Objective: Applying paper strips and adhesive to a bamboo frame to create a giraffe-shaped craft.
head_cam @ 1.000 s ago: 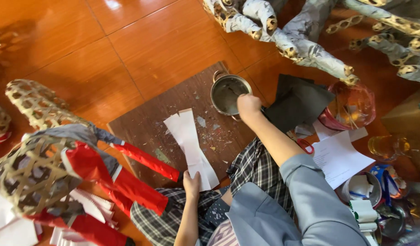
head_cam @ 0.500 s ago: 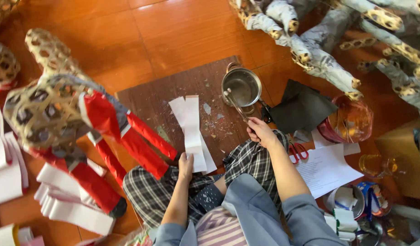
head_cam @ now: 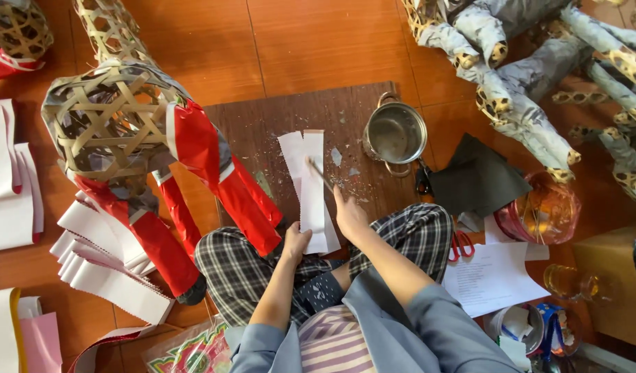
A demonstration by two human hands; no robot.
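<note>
White paper strip (head_cam: pixel 308 190) lies lengthwise on the dark board (head_cam: pixel 263 124), near end at the person's knees. Left hand (head_cam: pixel 295 243) pins that near end flat, fingers curled down on it. Right hand (head_cam: pixel 348 215) is closed on a thin stick/brush (head_cam: pixel 319 174), tip resting on the strip's upper half. Looks like the pasting step: brush working glue across the paper, w/ the steel pot (head_cam: pixel 395 133) just right of the strip prob. the glue source. Next stroke needs the left hand holding firm so the strip doesn't skid, & even cover to the edges. Around: red-wrapped bamboo frame figure (head_cam: pixel 135 148) close on the left, legs crowding the board; stack of white strips (head_cam: pixel 100 266) beyond it; black sheet (head_cam: pixel 477 181) & red scissors (head_cam: pixel 460 245) on the right
</note>
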